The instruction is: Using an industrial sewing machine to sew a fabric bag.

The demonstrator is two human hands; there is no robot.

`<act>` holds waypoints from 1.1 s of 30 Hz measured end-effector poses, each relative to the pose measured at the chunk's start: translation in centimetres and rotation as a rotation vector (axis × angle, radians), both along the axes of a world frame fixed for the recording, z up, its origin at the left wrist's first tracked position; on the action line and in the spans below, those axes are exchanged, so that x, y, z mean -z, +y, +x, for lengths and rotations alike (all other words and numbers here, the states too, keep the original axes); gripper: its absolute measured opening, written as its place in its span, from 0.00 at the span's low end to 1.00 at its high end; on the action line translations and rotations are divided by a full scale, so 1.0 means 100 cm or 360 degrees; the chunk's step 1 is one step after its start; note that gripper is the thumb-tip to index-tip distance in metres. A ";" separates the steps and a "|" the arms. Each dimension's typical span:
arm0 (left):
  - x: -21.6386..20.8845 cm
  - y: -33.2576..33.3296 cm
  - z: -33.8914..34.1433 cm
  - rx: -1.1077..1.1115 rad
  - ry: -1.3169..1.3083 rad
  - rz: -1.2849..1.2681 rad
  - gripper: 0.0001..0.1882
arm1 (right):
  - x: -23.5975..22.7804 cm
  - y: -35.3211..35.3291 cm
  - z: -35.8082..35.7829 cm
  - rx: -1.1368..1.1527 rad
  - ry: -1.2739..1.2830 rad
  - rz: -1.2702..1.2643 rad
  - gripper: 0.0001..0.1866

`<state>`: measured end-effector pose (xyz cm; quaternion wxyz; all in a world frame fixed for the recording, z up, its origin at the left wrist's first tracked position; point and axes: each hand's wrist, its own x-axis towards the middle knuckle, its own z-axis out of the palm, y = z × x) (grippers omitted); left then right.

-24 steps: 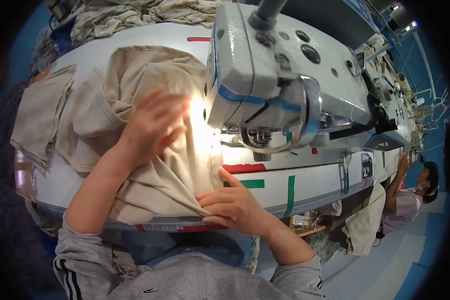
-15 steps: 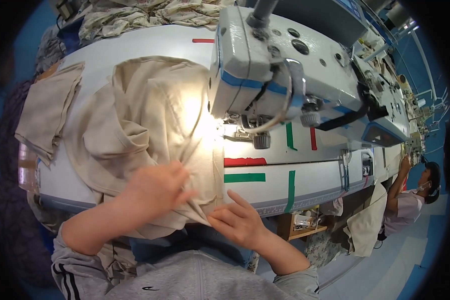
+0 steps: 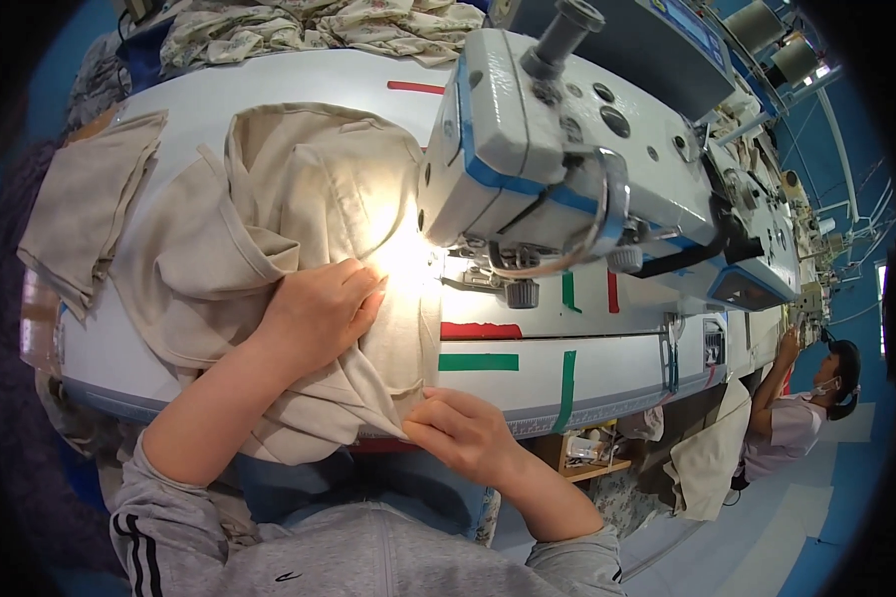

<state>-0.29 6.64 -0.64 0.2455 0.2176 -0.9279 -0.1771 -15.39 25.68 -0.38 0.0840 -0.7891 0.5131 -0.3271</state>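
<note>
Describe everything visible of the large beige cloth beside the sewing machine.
The beige cloth looks like plain woven fabric with stitched seams. It lies rumpled on the white table, loose folds heaped toward its left, its near edge hanging over the front. The left hand rests on its middle; the right hand pinches its near right corner. Glare beside the sewing machine washes out part of its right side.

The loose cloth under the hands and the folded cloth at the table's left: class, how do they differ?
The loose cloth lies rumpled; the folded cloth lies in flatter layers. The loose cloth covers more area than the folded cloth. The left hand touches the loose cloth and the right hand pinches its near edge; neither touches the folded cloth. Both are plain beige and lie on the white table.
</note>
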 end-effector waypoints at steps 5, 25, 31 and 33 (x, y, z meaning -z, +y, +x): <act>0.006 -0.008 -0.001 -0.0017 0.0010 -0.0020 0.09 | 0.003 -0.007 -0.005 -0.0044 0.0036 0.0045 0.15; -0.012 0.007 0.008 0.0480 -0.0500 0.0017 0.44 | 0.009 -0.066 -0.041 0.0702 0.0186 0.0109 0.22; -0.026 -0.007 0.010 0.0702 -0.0648 0.0057 0.43 | -0.001 -0.029 -0.096 0.0477 -0.0119 0.0453 0.16; -0.029 0.001 0.009 0.0688 -0.0669 0.0003 0.44 | 0.003 -0.014 -0.102 0.0447 -0.0058 0.0234 0.19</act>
